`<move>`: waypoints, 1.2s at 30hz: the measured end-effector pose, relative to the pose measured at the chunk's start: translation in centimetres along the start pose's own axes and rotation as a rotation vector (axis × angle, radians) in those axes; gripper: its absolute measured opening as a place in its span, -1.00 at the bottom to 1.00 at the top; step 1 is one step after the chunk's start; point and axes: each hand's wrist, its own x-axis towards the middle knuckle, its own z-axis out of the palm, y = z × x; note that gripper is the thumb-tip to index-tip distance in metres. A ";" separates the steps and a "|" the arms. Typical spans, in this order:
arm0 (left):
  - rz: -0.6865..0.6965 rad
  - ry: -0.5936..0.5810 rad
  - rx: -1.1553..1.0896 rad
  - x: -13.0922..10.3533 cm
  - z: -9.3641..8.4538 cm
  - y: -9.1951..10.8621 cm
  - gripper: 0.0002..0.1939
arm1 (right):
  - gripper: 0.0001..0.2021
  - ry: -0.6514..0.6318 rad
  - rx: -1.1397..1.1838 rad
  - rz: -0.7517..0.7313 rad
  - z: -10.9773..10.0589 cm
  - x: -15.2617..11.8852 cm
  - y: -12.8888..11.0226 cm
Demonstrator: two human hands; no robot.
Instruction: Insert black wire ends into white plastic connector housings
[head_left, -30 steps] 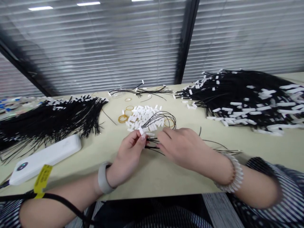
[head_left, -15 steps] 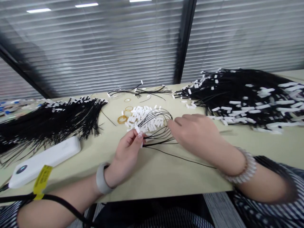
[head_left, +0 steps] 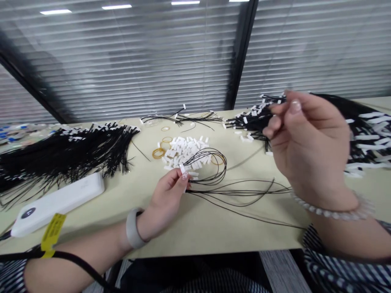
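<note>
My left hand (head_left: 171,189) pinches a white plastic connector (head_left: 182,168) between thumb and fingers above the near middle of the table. Thin black wires (head_left: 225,162) run from it, some looped back to the hand, others trailing right. My right hand (head_left: 308,138) is raised at the right, thumb and index finger pressed together. What lies in that pinch is too small and blurred to make out. A faint blurred line reaches from the loops toward this hand. Just beyond my left hand lies a pile of small white connectors (head_left: 183,149).
Black wire bundles with white ends lie at left (head_left: 70,152) and right (head_left: 375,134). Yellow rubber bands (head_left: 158,153) sit beside the connector pile. A white power bank (head_left: 61,201) and a black cable (head_left: 76,258) are at left. Loose wires (head_left: 189,118) lie near the blinds.
My right hand has moved up and right, away from the wire loops. The trailing wires now spread out to the right. My left hand keeps its hold on the connector.
</note>
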 end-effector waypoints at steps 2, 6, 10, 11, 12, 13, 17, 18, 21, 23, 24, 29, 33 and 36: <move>-0.002 -0.001 0.007 0.0 0.0 0.2 -0.83 | -0.70 -0.132 -0.069 0.022 0.3 -0.5 -0.3; -0.001 -0.020 0.024 0.0 0.0 0.4 -0.84 | -0.91 -0.518 -0.302 0.029 1.8 -2.5 -0.3; 0.004 -0.069 0.039 -0.1 -0.1 0.4 -0.85 | -0.89 -0.669 -0.385 -0.002 3.2 -4.0 0.1; 0.004 -0.082 0.053 -0.1 -0.1 0.4 -0.85 | -0.88 -0.668 -0.395 -0.008 3.4 -4.2 0.2; 0.007 -0.096 0.072 -0.2 -0.1 0.4 -0.84 | -0.86 -0.664 -0.405 -0.010 3.5 -4.3 0.3; 0.012 -0.111 0.093 -0.2 -0.2 0.5 -0.84 | -0.85 -0.654 -0.412 -0.011 3.6 -4.4 0.3; 0.050 -0.160 0.186 -0.3 -0.1 0.6 -0.82 | -0.82 -0.664 -0.449 -0.019 3.8 -4.5 0.2; 0.061 -0.166 0.204 -0.3 -0.1 0.6 -0.81 | -0.82 -0.679 -0.459 -0.023 3.8 -4.6 0.1; 0.076 -0.179 0.226 -0.3 -0.1 0.4 -0.82 | -0.80 -0.709 -0.474 -0.019 3.9 -4.7 0.0; 0.070 -0.183 0.228 -0.3 0.0 0.3 -0.82 | -0.78 -0.711 -0.474 0.001 3.9 -4.7 0.0; 0.068 -0.184 0.229 -0.3 0.0 0.3 -0.82 | -0.77 -0.710 -0.476 0.011 3.9 -4.7 0.1; 0.071 -0.194 0.247 -0.5 -0.1 0.5 -0.80 | -0.73 -0.710 -0.479 0.030 3.9 -4.7 0.0; 0.058 -0.187 0.275 -0.5 -0.1 0.6 -0.81 | -0.74 -0.770 -0.426 0.088 4.0 -4.5 0.1; 0.068 -0.195 0.284 -0.4 -0.1 0.6 -0.82 | -0.73 -0.787 -0.386 0.156 4.0 -4.4 0.3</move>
